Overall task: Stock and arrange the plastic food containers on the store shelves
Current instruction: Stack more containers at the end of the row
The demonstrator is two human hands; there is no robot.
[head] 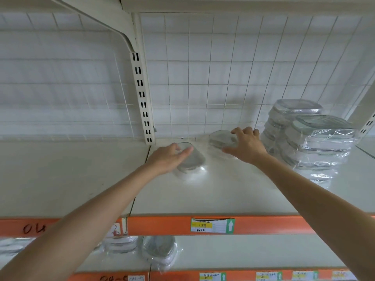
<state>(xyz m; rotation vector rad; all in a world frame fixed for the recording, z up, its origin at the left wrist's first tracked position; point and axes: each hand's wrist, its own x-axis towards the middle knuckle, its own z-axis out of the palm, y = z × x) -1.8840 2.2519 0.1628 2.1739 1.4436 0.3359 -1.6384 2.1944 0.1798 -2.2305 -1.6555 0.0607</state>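
Observation:
Two clear plastic food containers sit near the back of the white shelf (223, 195). My left hand (169, 157) grips the left container (192, 159), thumb on its near side and fingers over its rim. My right hand (246, 145) lies over the right container (220, 138), fingers curled round its edge. Both containers are blurred. To the right stand two stacks of wrapped clear containers (308, 136) with grey rims, close to my right hand.
A wire grid back panel (223, 78) and a slotted upright (142, 94) close the shelf behind. An orange edge strip (162, 225) with a price label (213, 225) runs along the front. More wrapped containers (158, 250) lie on the shelf below.

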